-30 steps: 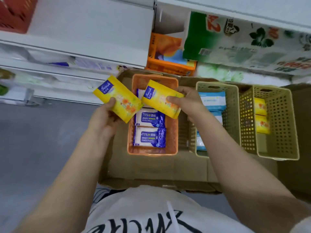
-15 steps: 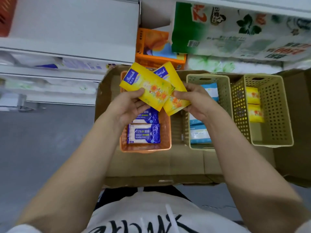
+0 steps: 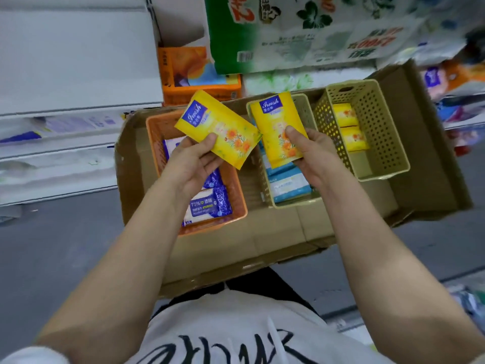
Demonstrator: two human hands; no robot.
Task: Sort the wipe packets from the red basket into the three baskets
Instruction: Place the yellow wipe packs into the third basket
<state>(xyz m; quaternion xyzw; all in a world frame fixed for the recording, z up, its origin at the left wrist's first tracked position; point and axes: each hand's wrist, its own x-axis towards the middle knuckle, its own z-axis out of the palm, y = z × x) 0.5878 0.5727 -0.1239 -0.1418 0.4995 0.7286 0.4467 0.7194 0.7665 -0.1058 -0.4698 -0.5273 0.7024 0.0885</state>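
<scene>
Below my left hand [image 3: 193, 164] sits the orange basket [image 3: 154, 143], holding blue alcohol wipe packets [image 3: 207, 206] — that sort looks started. Under the right hand [image 3: 313, 156] the middle beige basket [image 3: 304, 109] holds pale blue packets [image 3: 287, 186]; further right of that hand, the far beige basket [image 3: 380, 143] already has two yellow packets [image 3: 346, 127] lying flat. All three stand in a cardboard tray [image 3: 275, 232]. I cannot see the red source basket, so what remains is unknown.

Left hand: fingers closed on the lower corner of a yellow Iweish packet [image 3: 217, 127], thumb on top, packet tilted over the orange basket. Right hand: thumb pressed on the face of a second yellow packet [image 3: 278, 127], fingers behind, held roughly upright over the middle basket. The two packets just touch at their near edges.

My judgement — both belong in the far basket, right of the right hand.
</scene>
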